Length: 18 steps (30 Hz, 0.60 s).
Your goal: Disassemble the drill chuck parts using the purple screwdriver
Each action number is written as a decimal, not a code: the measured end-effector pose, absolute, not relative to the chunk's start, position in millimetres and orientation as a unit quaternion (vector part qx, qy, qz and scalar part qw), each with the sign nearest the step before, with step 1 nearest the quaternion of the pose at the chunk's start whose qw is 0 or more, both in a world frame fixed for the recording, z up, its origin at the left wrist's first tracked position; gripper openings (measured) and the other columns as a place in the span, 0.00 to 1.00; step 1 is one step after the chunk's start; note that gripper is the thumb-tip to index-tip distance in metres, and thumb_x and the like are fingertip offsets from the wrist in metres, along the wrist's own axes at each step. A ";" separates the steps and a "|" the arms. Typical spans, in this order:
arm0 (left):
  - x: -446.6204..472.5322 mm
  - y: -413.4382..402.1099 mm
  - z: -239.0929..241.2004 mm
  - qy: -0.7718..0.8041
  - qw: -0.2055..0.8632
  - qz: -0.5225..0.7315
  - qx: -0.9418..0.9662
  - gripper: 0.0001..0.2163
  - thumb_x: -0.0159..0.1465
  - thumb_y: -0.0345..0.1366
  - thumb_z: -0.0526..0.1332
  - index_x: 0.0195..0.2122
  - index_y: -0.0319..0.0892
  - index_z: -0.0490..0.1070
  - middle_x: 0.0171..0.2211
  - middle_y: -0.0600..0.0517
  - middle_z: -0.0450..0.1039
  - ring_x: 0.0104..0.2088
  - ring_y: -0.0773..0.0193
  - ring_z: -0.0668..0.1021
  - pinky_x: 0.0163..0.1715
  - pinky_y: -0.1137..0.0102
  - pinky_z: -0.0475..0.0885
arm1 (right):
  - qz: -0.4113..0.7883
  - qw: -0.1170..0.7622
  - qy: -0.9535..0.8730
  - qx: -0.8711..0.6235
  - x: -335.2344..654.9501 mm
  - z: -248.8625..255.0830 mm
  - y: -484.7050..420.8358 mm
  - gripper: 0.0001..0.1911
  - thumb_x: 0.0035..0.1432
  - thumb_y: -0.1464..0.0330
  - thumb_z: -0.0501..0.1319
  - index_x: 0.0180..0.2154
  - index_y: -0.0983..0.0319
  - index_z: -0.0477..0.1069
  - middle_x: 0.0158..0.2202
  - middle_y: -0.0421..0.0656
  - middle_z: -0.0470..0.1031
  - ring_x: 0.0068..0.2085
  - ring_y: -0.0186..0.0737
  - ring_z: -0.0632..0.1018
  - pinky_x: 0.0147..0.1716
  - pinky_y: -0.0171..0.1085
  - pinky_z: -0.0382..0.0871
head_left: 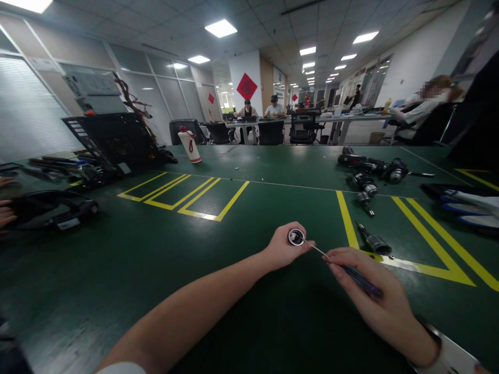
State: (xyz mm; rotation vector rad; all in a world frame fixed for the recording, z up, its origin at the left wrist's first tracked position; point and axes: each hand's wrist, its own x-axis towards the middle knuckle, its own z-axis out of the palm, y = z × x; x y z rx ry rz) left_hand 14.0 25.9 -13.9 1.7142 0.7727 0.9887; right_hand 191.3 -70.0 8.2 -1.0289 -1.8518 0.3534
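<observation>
My left hand [281,246] is closed around a small round dark part [296,237] with a bright metal rim, its open end turned up toward me. In my right hand [370,291] is a thin screwdriver [360,280] with a dark bluish handle. Its slim shaft points up and left, and the tip meets or enters the round part's opening; which of the two, I cannot tell. Just beyond my right hand, a metal tool part with a pointed end [376,243] lies on the green table.
Several black and silver tool parts [364,182] lie at the right. Yellow tape [429,269] marks the green table [234,259]. A white bottle [189,146] stands toward the back. Black equipment [113,140] is at left, near a black strap-like item [50,210] and another person's hand [5,213].
</observation>
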 end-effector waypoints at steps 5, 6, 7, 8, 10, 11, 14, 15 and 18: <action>14.6 25.7 -12.2 0.331 0.489 0.416 0.691 0.14 0.51 0.40 0.67 0.27 0.39 0.64 0.24 0.58 0.62 0.25 0.72 0.65 0.26 0.74 0.63 | 0.139 0.481 -0.761 -0.413 189.6 10.1 -71.2 0.08 0.57 0.72 0.58 0.39 0.56 0.72 0.38 0.45 0.78 0.39 0.45 0.79 0.38 0.43 0.73; 14.6 26.0 -12.3 0.332 0.490 0.418 0.689 0.14 0.51 0.40 0.67 0.27 0.39 0.64 0.24 0.58 0.62 0.25 0.72 0.66 0.26 0.74 0.63 | 0.139 0.480 -0.762 -0.412 189.5 10.2 -71.5 0.09 0.57 0.72 0.58 0.39 0.56 0.72 0.38 0.45 0.78 0.39 0.45 0.79 0.38 0.43 0.73; 14.5 26.3 -12.5 0.332 0.490 0.417 0.689 0.14 0.51 0.41 0.67 0.27 0.39 0.64 0.24 0.58 0.62 0.25 0.72 0.66 0.26 0.74 0.63 | 0.139 0.476 -0.764 -0.412 189.5 10.1 -71.7 0.09 0.57 0.72 0.58 0.39 0.56 0.72 0.38 0.45 0.78 0.39 0.45 0.79 0.38 0.43 0.73; 14.4 26.6 -12.9 0.334 0.491 0.415 0.689 0.14 0.51 0.41 0.67 0.27 0.39 0.64 0.24 0.58 0.62 0.25 0.72 0.66 0.26 0.74 0.63 | 0.138 0.474 -0.766 -0.412 189.6 9.7 -71.8 0.09 0.57 0.72 0.57 0.39 0.56 0.72 0.38 0.45 0.78 0.40 0.45 0.79 0.39 0.44 0.73; 14.2 27.4 -14.1 0.337 0.492 0.412 0.689 0.14 0.51 0.41 0.67 0.27 0.39 0.64 0.24 0.58 0.62 0.25 0.71 0.66 0.26 0.74 0.63 | 0.127 0.476 -0.770 -0.405 190.1 8.6 -71.4 0.09 0.57 0.73 0.57 0.39 0.56 0.72 0.38 0.45 0.78 0.40 0.45 0.79 0.39 0.44 0.73; 14.1 27.7 -14.7 0.338 0.492 0.413 0.688 0.14 0.51 0.41 0.67 0.27 0.39 0.64 0.24 0.58 0.62 0.25 0.71 0.66 0.26 0.74 0.63 | 0.119 0.480 -0.773 -0.398 190.4 8.1 -71.1 0.09 0.57 0.73 0.57 0.39 0.56 0.72 0.38 0.45 0.78 0.39 0.45 0.79 0.38 0.43 0.73; 14.0 28.4 -15.7 0.340 0.492 0.427 0.678 0.14 0.51 0.41 0.67 0.27 0.39 0.64 0.24 0.58 0.62 0.25 0.71 0.66 0.26 0.74 0.62 | 0.098 0.492 -0.778 -0.378 190.9 7.2 -70.0 0.08 0.58 0.73 0.57 0.39 0.58 0.71 0.37 0.45 0.78 0.38 0.43 0.79 0.36 0.41 0.74; 14.0 28.5 -15.7 0.340 0.493 0.431 0.675 0.14 0.51 0.41 0.67 0.27 0.39 0.64 0.24 0.58 0.62 0.25 0.71 0.66 0.26 0.74 0.62 | 0.094 0.493 -0.780 -0.374 191.0 7.1 -69.7 0.09 0.58 0.73 0.57 0.39 0.58 0.71 0.37 0.45 0.77 0.38 0.43 0.79 0.36 0.41 0.74; 13.7 28.7 -15.5 0.335 0.491 0.434 0.677 0.14 0.52 0.42 0.67 0.27 0.40 0.64 0.24 0.58 0.63 0.25 0.71 0.67 0.26 0.74 0.62 | 0.087 0.492 -0.782 -0.372 190.7 7.3 -69.6 0.09 0.58 0.74 0.57 0.40 0.58 0.71 0.37 0.45 0.77 0.38 0.43 0.79 0.35 0.40 0.74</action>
